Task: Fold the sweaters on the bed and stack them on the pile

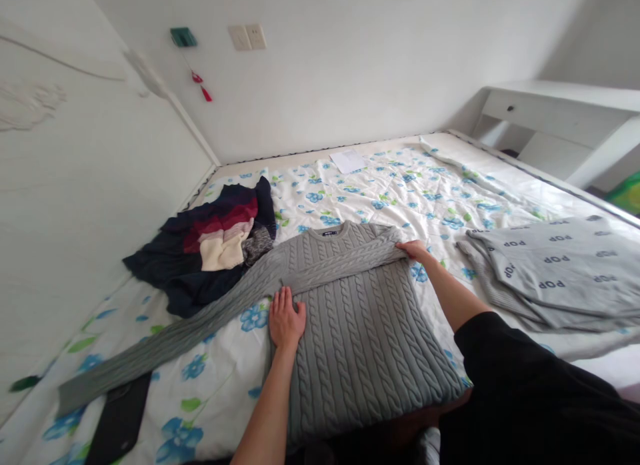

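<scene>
A grey cable-knit sweater (360, 338) lies spread at the near edge of the bed, its neckline away from me. One sleeve (345, 268) is laid across the chest; the other sleeve (190, 335) stretches out to the left. My left hand (287, 321) rests flat on the sweater's left side, its fingers extended by the cuff of the crossing sleeve. At the right shoulder, my right hand (414, 249) pinches the outer bend of that same sleeve. The right fingertips are partly hidden by the hand itself.
A dark sweater with red and cream bands (215, 231) lies crumpled at left. Folded grey garments printed "POP" (555, 265) lie at right. A black phone-like slab (120, 418) is partly under the left sleeve. White paper (349, 161) lies on the floral sheet (400, 191) near the wall.
</scene>
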Motion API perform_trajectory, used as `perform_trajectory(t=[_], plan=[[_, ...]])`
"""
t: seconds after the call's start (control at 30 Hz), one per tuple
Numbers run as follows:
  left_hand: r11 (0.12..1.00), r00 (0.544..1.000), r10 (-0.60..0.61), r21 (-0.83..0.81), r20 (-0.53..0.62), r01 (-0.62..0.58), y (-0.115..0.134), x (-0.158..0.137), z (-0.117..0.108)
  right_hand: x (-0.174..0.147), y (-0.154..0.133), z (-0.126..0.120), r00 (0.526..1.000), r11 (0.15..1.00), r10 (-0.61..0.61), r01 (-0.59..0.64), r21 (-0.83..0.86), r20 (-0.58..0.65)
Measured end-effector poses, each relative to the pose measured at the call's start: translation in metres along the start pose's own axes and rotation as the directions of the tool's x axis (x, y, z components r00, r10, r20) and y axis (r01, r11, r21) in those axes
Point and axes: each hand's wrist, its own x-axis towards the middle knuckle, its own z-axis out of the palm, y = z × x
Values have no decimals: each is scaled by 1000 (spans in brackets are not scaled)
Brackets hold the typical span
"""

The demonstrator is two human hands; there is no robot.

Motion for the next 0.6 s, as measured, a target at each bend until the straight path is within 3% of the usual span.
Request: perform_trajectory(t=[0.1, 0.2, 0.27, 0.33, 0.47, 0.6], plan=[[999, 999, -32, -17, -8, 32, 2, 0, 1, -6, -6, 4, 994, 995, 61, -69, 76, 95], [998, 999, -45, -31, -6, 45, 4, 0, 0, -21, 2, 3, 957, 982, 67, -114, 154, 283], [998, 999, -47, -38, -10, 46, 6, 0, -3, -35, 16, 0, 916, 971, 31, -123, 206, 399], [997, 998, -56, -51, -23, 54, 8, 0, -7, -49, 32, -4, 906, 971, -49, -55, 232, 420], [994, 999, -23, -106, -32, 19, 10, 1, -16, -72, 54, -1, 955, 977, -193, 164, 140, 227], [990, 998, 55, -128, 25, -51, 10, 4, -21, -81, 49, 12, 975, 973, -206, 196, -125, -80]])
